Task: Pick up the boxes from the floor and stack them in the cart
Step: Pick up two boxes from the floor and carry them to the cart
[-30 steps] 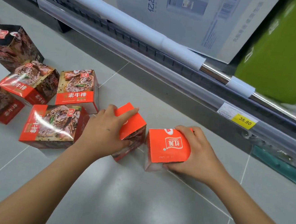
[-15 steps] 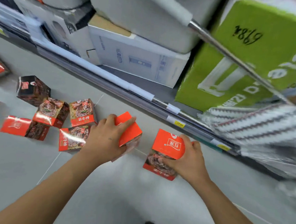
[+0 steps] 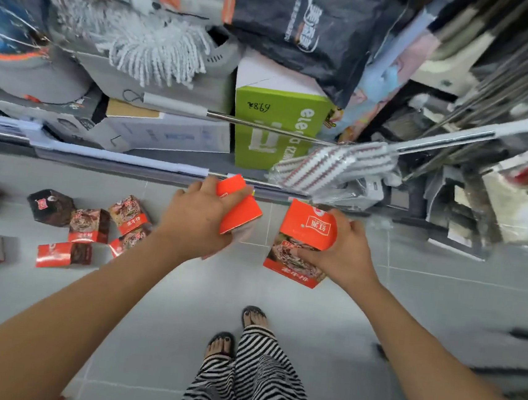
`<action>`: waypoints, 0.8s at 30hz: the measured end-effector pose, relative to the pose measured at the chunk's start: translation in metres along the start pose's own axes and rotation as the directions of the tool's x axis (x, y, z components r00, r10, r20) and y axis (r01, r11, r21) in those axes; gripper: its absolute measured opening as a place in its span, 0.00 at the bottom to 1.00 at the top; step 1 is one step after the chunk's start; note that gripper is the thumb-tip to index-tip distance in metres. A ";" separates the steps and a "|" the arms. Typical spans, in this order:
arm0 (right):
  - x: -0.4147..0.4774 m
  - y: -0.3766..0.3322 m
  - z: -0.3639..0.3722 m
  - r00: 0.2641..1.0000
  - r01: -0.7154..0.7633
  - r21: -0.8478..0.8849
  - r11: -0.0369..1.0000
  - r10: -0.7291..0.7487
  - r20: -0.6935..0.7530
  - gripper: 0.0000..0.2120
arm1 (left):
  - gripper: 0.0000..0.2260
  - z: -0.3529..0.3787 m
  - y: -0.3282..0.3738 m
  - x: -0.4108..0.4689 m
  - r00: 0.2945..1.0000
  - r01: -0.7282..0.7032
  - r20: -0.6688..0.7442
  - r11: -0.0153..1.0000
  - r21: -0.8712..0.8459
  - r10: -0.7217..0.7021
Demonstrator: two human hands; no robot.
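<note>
Surroundings: grey tiled floor (image 3: 181, 304), with a store shelf (image 3: 115, 159) along its far edge. The shelf is crowded with a green carton (image 3: 273, 126), a grey mop head (image 3: 154, 50), a black bag (image 3: 305, 26) and a striped mop pad (image 3: 333, 168) that juts out just above the hands. Loose boxes (image 3: 92, 225) lie scattered toward the floor's left edge; the outermost are cut by the frame. Sandalled feet (image 3: 253, 316) and striped trousers (image 3: 255, 376) show at the near edge. The hands are apart, each clamped on one box, held over the floor near its far edge. The left hand (image 3: 196, 222) wraps the left box (image 3: 242, 210) and hides most of it, so its long axis cannot be told; an orange panel faces up, tilted. The right hand (image 3: 344, 256) grips the right box (image 3: 304, 239), tilted, with the orange logo panel upward and the pictured face toward the person. Shelf goods are motion-blurred.
</note>
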State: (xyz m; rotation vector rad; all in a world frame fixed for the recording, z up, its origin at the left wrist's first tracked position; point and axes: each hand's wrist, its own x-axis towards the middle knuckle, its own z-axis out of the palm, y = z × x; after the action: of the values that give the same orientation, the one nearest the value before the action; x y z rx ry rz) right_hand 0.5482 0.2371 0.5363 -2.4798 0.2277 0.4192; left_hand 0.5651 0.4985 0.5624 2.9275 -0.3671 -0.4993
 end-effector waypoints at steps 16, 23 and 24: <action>-0.251 0.140 -0.166 0.695 -0.379 0.368 0.849 0.524 -0.492 0.45 | 0.41 -0.084 0.280 -0.024 0.741 -0.665 -0.006 0.736 0.130 0.671; -0.356 0.259 -0.246 0.408 -0.406 0.546 0.733 0.680 -0.610 0.46 | 0.41 -0.093 0.468 -0.031 0.488 -0.868 -0.002 0.486 0.103 0.873; -0.370 0.279 -0.259 0.386 -0.438 0.541 0.719 0.693 -0.609 0.46 | 0.41 -0.092 0.498 -0.032 0.450 -0.888 -0.008 0.448 0.098 0.893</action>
State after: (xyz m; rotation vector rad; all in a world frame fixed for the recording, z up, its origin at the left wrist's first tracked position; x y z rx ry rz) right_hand 0.1937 -0.1165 0.7129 -2.0254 1.4585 -0.4898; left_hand 0.4605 0.0390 0.7506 2.2665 -1.8150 -0.2026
